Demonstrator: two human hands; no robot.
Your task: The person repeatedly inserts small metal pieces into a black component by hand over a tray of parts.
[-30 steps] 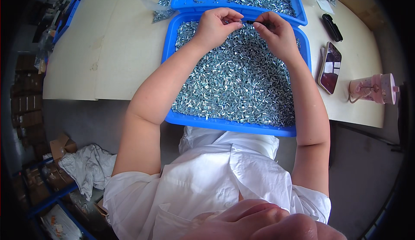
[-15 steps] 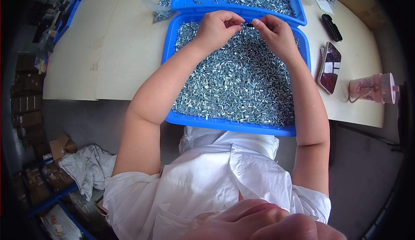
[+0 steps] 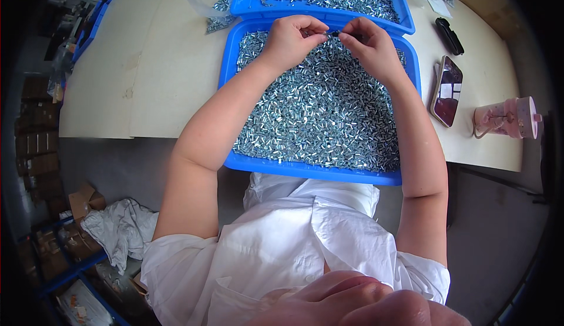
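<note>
A blue plastic tray (image 3: pixel 320 174) full of small silvery cylindrical metal pieces (image 3: pixel 317 108) lies before me. Above its far end, my left hand (image 3: pixel 288 44) is closed in a pinch, with something too small to make out at the fingertips. Close by on the right, my right hand (image 3: pixel 375 47) pinches a small dark piece (image 3: pixel 335 34) between thumb and forefinger. The fingertips of both hands almost meet around it. Whether the dark piece is joined to what the left fingers hold cannot be told.
Beyond stands a second blue tray (image 3: pixel 406 17) with similar metal pieces. A clear plastic bag (image 3: pixel 218 22) with several pieces lies left of it. On the right of the table are a black case (image 3: pixel 450 36), a phone (image 3: pixel 447 91) and a pink cup (image 3: pixel 506 118).
My right thumb and forefinger have shifted slightly left, drawing a little nearer to my left fingertips. Both hands stay in a pinch over the tray's far end.
</note>
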